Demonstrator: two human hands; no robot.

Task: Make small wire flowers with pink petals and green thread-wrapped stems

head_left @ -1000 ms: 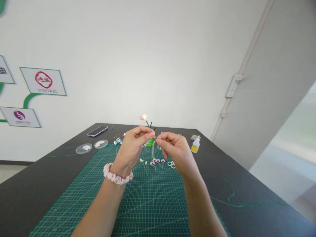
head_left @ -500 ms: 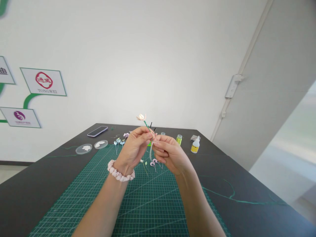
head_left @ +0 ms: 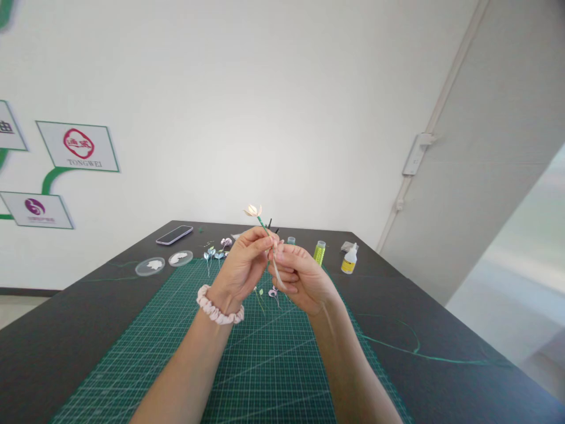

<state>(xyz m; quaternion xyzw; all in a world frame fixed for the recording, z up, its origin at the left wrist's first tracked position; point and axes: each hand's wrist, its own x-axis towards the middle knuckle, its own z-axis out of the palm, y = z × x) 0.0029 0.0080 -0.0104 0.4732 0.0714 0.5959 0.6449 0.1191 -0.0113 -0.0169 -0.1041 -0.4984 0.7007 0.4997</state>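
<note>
Pinched in my left hand point(head_left: 247, 259) is the green-wrapped stem of a small artificial flower point(head_left: 253, 211) with pale cream-pink petals, tilted up to the left. My right hand point(head_left: 300, 274) meets it at the lower stem, thumb and fingers closed on a pale, thin strip point(head_left: 277, 272) that hangs down from the fingertips. The exact join of strip and stem is hidden by my fingers. Both hands are raised over the green cutting mat point(head_left: 265, 365). Beneath them lie a purple flower point(head_left: 273, 292) and a small leaf stem point(head_left: 261, 292).
Blue flowers point(head_left: 212, 253) and a purple flower point(head_left: 226, 242) lie beyond my left hand. Two shallow dishes point(head_left: 150, 267) with white pieces and a phone point(head_left: 175, 235) are at left. A green spool point(head_left: 319, 253), glue bottle point(head_left: 349, 259) and loose green thread point(head_left: 424, 357) are at right.
My right hand has shifted slightly left, closer to my left hand. The hanging end of the pale strip has swung to the right. The flower has barely moved.
</note>
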